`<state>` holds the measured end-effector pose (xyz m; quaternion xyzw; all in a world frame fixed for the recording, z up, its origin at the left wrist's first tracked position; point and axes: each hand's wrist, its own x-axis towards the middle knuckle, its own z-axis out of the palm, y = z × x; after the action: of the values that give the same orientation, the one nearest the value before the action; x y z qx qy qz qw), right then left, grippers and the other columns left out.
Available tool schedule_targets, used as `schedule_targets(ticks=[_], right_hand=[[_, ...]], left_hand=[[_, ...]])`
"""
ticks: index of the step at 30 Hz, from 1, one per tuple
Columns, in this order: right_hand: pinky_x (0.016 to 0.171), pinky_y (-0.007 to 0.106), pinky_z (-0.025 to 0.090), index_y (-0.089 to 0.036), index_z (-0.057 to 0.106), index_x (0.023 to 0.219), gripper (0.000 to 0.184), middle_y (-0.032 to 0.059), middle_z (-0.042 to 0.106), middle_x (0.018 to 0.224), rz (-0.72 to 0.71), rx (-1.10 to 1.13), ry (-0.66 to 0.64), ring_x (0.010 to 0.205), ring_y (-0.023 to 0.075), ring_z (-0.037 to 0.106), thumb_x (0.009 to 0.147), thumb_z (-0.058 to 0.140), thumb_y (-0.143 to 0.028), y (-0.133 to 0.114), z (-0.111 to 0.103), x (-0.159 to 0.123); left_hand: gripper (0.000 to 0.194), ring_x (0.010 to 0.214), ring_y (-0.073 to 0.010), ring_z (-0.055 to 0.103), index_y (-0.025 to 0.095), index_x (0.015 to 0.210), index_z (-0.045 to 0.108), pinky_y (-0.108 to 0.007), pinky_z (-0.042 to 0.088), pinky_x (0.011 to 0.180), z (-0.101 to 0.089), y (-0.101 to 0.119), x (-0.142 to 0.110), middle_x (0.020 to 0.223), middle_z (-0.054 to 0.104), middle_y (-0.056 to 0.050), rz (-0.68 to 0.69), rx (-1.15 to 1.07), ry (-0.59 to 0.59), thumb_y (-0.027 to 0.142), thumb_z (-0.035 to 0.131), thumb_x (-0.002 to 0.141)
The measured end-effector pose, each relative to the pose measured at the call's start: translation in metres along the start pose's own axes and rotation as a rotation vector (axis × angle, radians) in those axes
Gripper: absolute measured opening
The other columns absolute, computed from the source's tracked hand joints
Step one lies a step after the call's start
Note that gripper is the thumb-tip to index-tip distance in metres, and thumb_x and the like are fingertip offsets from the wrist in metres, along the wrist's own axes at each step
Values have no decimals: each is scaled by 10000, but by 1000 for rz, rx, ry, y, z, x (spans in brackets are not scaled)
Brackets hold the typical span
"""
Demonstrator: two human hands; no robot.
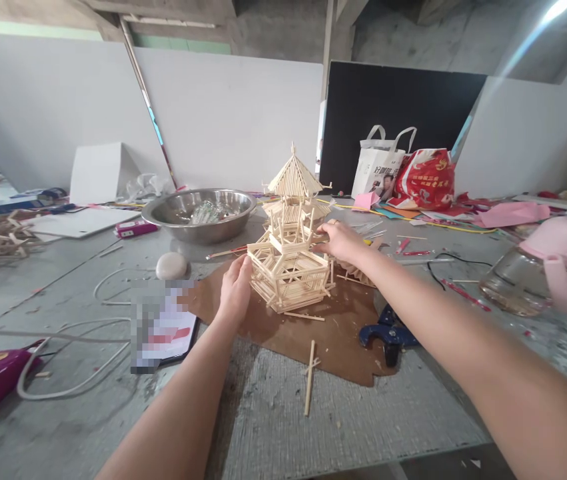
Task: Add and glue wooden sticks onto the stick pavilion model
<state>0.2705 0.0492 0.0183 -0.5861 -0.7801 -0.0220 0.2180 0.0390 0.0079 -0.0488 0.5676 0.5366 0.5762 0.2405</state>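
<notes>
A tiered pagoda model (pixel 290 267) built from thin wooden sticks stands upright, with a pointed roof and a wider railed lower tier. My left hand (pixel 236 287) presses against the left side of that lower tier, its fingers close together. On the other side, my right hand (pixel 338 240) grips the model's middle level with bent fingers, the fingertips partly hidden by the sticks. Beneath the model lies a brown board (pixel 273 333) with an uneven edge. Loose sticks (pixel 309 380) lie in front of it. A dark blue hand tool (pixel 388 333) rests under my right forearm.
A steel basin (pixel 200 213) stands behind left, near a round white object (pixel 171 266). A phone (pixel 168 327) and a white cable (pixel 76 337) lie left. At right are a glass jug with a pink lid (pixel 518 280), a white bag (pixel 376 163) and a red bag (pixel 426 180).
</notes>
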Motion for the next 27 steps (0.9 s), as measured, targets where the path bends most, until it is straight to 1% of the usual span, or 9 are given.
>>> schedule_targets(ticks=[2,4,9,13,19,21,23,25,27], right_hand=[[667,271,386,-195,587,940,417,71,570,945,7,-89,-36,910,213,508,646,573,-491,-4,1,3],[632,266,379,-195,599,894,382,72,576,927,-6,-158,-43,916,223,499,654,563,-489,-6,1,5],[602,252,353,-155,628,783,190,91,591,887,-94,-212,-15,818,190,529,744,492,-282,-5,-1,3],[641,240,349,-170,646,741,199,57,627,803,-132,-197,-33,764,161,545,741,448,-152,1,-6,2],[638,270,358,-173,628,844,235,77,635,884,-55,-178,78,796,193,555,787,405,-215,7,-10,-2],[638,274,366,-174,618,830,213,74,636,874,-12,-112,154,790,195,558,783,417,-227,11,-12,-4],[634,270,380,-170,607,788,168,62,639,813,44,30,249,752,181,564,760,455,-237,17,-15,-5],[596,256,399,-158,584,732,132,44,628,726,131,252,325,650,149,564,735,486,-248,25,-22,-6],[542,238,415,-152,542,699,120,27,610,686,249,558,389,554,112,549,730,493,-258,34,-31,-7]], left_hand=[[457,1011,-215,506,179,1035,562,-324,361,882,0,0,0,1051,592,-61,-5,15,-2,501,375,769],[458,1011,-212,506,178,1037,560,-317,363,879,0,-1,0,1057,590,-61,-9,26,-3,500,374,770],[441,1007,-206,510,172,1033,560,-309,366,876,1,-4,0,1057,591,-60,20,13,-2,481,378,777],[440,1004,-210,511,168,1025,566,-316,363,881,2,-2,-1,1043,598,-59,22,-3,1,478,376,778],[425,1002,-209,512,181,1016,579,-318,356,889,1,2,-2,1048,598,-50,21,5,0,469,377,778],[415,1000,-208,514,190,1013,582,-317,352,892,0,2,-2,1046,601,-43,13,-8,-6,467,382,777],[412,1001,-210,513,194,1013,581,-320,348,895,0,1,-2,1048,600,-41,-2,-27,-10,469,387,774],[412,1001,-211,513,194,1012,580,-323,346,896,0,0,-1,1049,600,-42,-4,-36,-13,471,389,773],[413,995,-210,516,194,1009,580,-321,347,894,0,0,-1,1045,601,-43,3,-33,-15,473,388,774]])
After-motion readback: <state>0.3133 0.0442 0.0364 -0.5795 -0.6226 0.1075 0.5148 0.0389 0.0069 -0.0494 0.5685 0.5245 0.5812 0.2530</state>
